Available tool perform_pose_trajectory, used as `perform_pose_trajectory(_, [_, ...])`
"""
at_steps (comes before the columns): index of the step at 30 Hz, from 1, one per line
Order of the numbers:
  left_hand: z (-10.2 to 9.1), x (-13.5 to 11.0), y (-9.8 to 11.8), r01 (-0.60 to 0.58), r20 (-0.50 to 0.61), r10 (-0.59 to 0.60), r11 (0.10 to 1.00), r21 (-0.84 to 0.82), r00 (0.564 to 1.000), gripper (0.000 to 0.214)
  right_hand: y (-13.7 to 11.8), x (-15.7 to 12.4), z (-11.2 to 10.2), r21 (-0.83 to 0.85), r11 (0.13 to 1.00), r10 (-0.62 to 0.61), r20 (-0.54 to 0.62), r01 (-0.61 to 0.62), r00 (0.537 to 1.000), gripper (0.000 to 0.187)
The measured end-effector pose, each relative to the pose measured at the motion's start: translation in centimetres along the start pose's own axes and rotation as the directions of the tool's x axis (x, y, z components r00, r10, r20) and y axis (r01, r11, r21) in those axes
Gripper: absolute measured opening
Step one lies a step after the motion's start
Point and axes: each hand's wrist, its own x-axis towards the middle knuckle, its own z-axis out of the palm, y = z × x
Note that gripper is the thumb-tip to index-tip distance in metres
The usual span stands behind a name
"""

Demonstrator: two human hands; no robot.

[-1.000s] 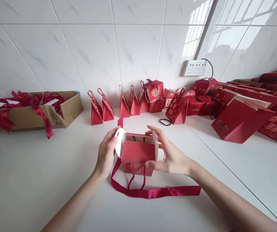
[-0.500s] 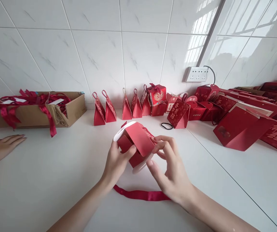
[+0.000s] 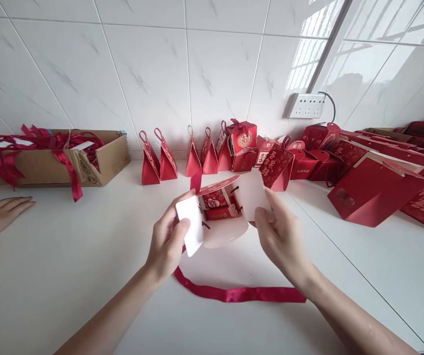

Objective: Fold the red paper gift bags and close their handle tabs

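Between my hands is a small red gift box [image 3: 212, 189] with its top flaps spread apart, showing the white inner sides. Red printed packets [image 3: 217, 204] lie inside it, and short dark cord ends poke through the walls. My left hand [image 3: 167, 236] pinches the left white flap, thumb on the inner side. The right white flap is gripped by my right hand [image 3: 282, 224], thumb in front and fingers behind. A dark red satin ribbon [image 3: 234, 295] curves over the white table [image 3: 212, 330] below the box, its left part running up toward my left hand.
A cardboard box [image 3: 42, 165] full of red ribbons stands at the back left, near another person's hand [image 3: 5, 212]. Several small red boxes [image 3: 167, 158] line the tiled wall. Larger red boxes [image 3: 378, 190] crowd the right side. A power strip [image 3: 306, 105] is on the wall.
The gift box's closed flaps have been pulled open, exposing the inside. My right hand has moved from the box's side onto the right flap; my left hand now holds the left flap.
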Motion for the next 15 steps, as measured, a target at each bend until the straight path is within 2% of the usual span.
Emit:
perform_pose_trajectory(2, [-0.2, 0.0, 0.0, -0.144, -0.054, 0.146, 0.989, 0.038, 0.988, 0.050, -0.2, -0.2, -0.1, 0.046, 0.999, -0.010, -0.076, 0.014, 0.997, 0.035])
perform_pose_trajectory(3, [-0.3, 0.1, 0.1, -0.166, -0.069, 0.170, 0.984, 0.063, 0.983, 0.052, -0.2, -0.4, -0.1, 0.064, 0.998, -0.020, -0.076, 0.025, 0.997, 0.035])
perform_pose_trajectory(6, [-0.1, 0.2, 0.4, -0.099, -0.064, 0.106, 0.990, 0.104, 0.992, 0.047, -0.2, -0.8, 0.2, 0.097, 0.995, -0.022, 0.005, 0.022, 1.000, 0.037])
perform_pose_trajectory(11, [0.1, -0.1, 1.4, -0.281, -0.086, 0.289, 0.954, 0.102, 0.953, 0.041, -0.2, -1.2, 0.1, 0.160, 0.983, -0.073, -0.112, 0.091, 0.991, 0.036])
perform_pose_trajectory(15, [-0.1, -0.4, 1.0, -0.345, -0.095, 0.353, 0.934, 0.089, 0.931, 0.042, -0.3, -1.3, -0.1, 0.212, 0.945, -0.216, -0.168, 0.249, 0.962, 0.041])
